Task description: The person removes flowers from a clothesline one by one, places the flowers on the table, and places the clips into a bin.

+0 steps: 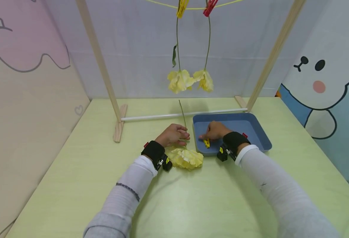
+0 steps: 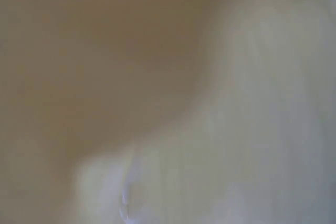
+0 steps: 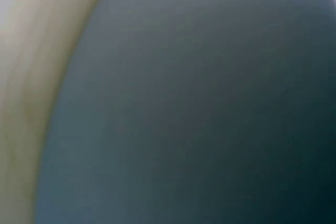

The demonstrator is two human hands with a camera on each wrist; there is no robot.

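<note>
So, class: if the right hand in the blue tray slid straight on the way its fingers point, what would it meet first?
Probably the blue tray's left wall: the right hand points left inside it, by the yellow clothespin. Depth is uncertain.

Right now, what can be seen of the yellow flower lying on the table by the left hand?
The yellow flower lies flat on the light green table, its ruffled, fabric-like head toward the person and its thin green stem running away toward the wooden rack. The left hand grips the stem just above the head. The head lies close to the blue tray; whether they touch is unclear. The wrist views are too blurred to add anything.
</note>
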